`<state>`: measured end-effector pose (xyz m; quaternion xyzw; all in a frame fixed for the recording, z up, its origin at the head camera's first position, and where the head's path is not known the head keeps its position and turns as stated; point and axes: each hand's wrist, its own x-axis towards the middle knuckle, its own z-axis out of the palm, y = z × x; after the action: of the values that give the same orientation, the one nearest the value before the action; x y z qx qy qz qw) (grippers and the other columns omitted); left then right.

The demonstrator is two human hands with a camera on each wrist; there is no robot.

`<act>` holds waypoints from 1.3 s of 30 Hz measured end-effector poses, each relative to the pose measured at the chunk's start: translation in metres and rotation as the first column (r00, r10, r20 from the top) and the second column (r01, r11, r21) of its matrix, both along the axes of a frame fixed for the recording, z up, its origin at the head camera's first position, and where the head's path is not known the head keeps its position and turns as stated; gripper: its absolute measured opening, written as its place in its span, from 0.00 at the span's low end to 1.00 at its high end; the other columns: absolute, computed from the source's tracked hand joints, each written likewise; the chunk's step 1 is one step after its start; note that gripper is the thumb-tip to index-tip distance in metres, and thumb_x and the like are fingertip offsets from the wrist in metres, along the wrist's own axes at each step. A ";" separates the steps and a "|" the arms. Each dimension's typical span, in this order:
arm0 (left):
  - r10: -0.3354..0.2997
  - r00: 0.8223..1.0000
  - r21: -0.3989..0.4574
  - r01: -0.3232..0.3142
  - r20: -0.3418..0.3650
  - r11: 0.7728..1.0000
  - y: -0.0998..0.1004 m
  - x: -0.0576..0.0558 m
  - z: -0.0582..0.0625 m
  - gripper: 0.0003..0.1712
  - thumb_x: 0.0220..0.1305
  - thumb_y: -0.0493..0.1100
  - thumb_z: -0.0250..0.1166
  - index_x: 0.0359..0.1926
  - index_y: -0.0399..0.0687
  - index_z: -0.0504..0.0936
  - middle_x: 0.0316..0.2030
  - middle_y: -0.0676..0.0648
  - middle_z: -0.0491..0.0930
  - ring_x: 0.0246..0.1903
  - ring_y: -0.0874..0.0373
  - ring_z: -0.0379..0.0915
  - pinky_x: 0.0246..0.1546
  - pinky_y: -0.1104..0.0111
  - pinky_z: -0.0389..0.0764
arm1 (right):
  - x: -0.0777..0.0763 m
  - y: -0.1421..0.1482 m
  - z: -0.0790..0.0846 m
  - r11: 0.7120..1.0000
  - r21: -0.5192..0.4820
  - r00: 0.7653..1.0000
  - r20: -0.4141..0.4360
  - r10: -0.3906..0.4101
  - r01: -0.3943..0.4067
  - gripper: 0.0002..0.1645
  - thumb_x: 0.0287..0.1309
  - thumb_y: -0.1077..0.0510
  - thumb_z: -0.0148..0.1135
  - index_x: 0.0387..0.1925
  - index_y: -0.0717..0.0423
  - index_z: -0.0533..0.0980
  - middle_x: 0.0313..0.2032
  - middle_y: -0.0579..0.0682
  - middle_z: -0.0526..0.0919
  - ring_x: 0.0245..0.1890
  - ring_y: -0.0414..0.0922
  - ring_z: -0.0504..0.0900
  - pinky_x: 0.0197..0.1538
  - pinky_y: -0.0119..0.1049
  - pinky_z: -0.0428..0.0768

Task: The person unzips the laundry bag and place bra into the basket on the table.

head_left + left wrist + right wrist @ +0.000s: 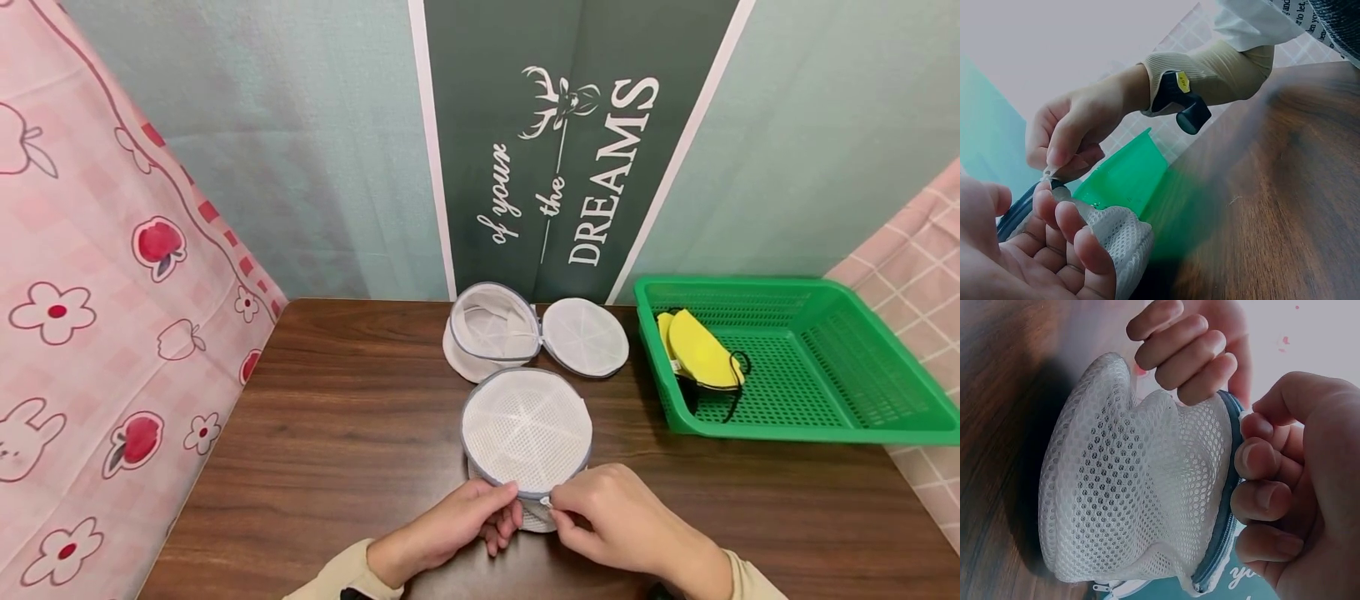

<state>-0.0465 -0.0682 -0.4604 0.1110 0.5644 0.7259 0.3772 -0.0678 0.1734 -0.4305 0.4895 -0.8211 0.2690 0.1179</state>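
Observation:
A round white mesh laundry bag (527, 429) with a grey-blue zipper rim stands near the front of the table, its lid lying over the top. My left hand (468, 523) grips the near rim, thumb on top and fingers curled beneath. Just right of it, my right hand (626, 517) pinches the white zipper pull (1047, 175) between thumb and forefinger. In the right wrist view the zipper (1219, 531) runs down the bag's edge, and the soft mesh side (1129, 462) is dented inward.
Behind it sits a second mesh bag (468, 354), its round lid (585, 337) flipped open to the right. A green plastic basket (795, 433) at the right holds yellow fabric pieces (701, 350) with black cords. Patterned cloths (337, 150) hang around the wooden table (337, 417).

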 end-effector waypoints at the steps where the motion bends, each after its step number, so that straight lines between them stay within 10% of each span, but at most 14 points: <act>1: 0.001 1.000 0.001 -0.001 0.002 1.000 0.000 0.000 0.000 0.34 0.81 0.50 0.47 0.41 0.11 0.66 0.23 0.55 0.73 0.22 0.69 0.69 0.23 0.78 0.73 | 0.000 -0.001 0.000 1.000 -0.001 1.000 -0.005 0.004 -0.004 0.22 0.46 0.61 0.69 0.16 0.40 0.63 0.18 0.31 0.56 0.20 0.25 0.53 0.23 0.17 0.53; 39: -0.008 1.000 -0.033 0.007 -0.025 0.999 0.000 0.001 -0.004 0.32 0.80 0.46 0.48 0.38 0.11 0.68 0.22 0.55 0.73 0.21 0.68 0.68 0.23 0.79 0.72 | 0.002 -0.003 -0.002 1.000 0.004 1.000 0.001 0.014 -0.014 0.21 0.53 0.59 0.67 0.17 0.39 0.65 0.17 0.32 0.58 0.19 0.24 0.56 0.24 0.17 0.56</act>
<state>-0.0459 -0.0680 -0.4647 0.1159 0.5804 0.7138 0.3745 -0.0657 0.1704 -0.4321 0.4955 -0.8181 0.2682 0.1147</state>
